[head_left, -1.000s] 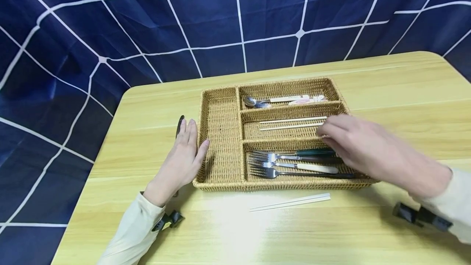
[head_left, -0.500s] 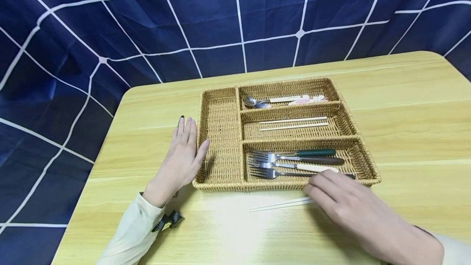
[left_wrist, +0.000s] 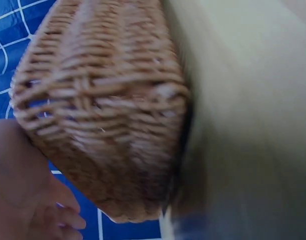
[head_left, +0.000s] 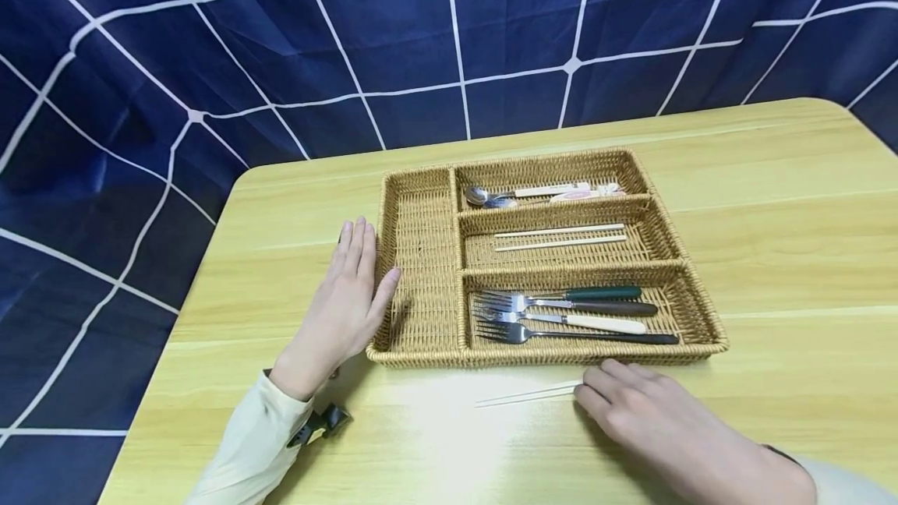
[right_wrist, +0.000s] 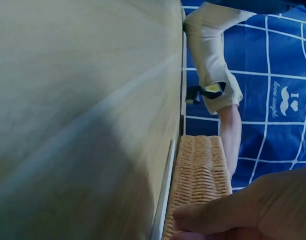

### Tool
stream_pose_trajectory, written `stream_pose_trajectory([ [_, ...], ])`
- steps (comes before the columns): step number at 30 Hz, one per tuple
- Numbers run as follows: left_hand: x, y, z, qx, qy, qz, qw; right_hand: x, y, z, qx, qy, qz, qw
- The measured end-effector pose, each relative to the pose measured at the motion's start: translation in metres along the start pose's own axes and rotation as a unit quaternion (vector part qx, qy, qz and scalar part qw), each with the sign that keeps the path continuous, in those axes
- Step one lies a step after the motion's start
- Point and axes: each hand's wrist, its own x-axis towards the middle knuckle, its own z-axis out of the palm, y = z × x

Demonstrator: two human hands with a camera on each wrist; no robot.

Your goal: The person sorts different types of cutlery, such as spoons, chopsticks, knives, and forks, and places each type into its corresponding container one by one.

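Note:
My left hand (head_left: 335,310) lies with straight fingers along the left outer wall of a wicker cutlery tray (head_left: 375,310), its thumb over the rim. My right hand (head_left: 652,411), fingers curled, pinches the right end of a pair of pale chopsticks (head_left: 526,395) on the table in front of the tray; that end is hidden under the fingers. In the right wrist view the thumb (right_wrist: 207,217) is beside the chopsticks (right_wrist: 165,187). Another pair of chopsticks (head_left: 560,243) lies in the middle compartment. Several forks (head_left: 519,332) fill the front compartment.
Spoons (head_left: 479,195) with light handles lie in the tray's back compartment. The long left compartment (head_left: 421,256) shows its bare woven bottom. A wooden table (head_left: 793,256) bears the tray. Behind hangs a blue curtain (head_left: 519,30) with white lines.
My right hand has come from the tray's middle compartment down to the chopsticks on the table and taken their right end. My left hand has stayed at the tray's side.

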Motion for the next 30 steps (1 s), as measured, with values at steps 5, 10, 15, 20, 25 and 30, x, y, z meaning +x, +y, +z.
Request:
stream_pose_trajectory([
  [5,0.000,0.007,-0.003,0.013,-0.007,-0.015,0.9998,0.002,-0.001,0.003,-0.017,-0.023,-0.002,0.9996],
  [10,0.004,0.013,-0.001,0.011,-0.027,-0.026,0.9992,0.003,-0.002,0.006,-0.020,-0.018,-0.012,0.9996],
  [15,0.006,0.014,0.002,0.006,-0.025,-0.030,0.9992,0.005,-0.003,0.008,-0.030,0.017,-0.009,0.9994],
  [20,0.008,0.018,0.005,0.011,-0.029,-0.028,0.9991,0.004,-0.004,0.008,-0.020,0.026,0.007,0.9994],
  [25,0.011,0.021,0.007,0.020,-0.030,-0.029,0.9989,0.003,-0.006,0.007,-0.017,0.025,0.021,0.9993],
  [30,0.011,0.023,0.008,0.029,-0.018,-0.021,0.9992,0.001,-0.007,0.007,-0.007,0.012,0.031,0.9994],
])
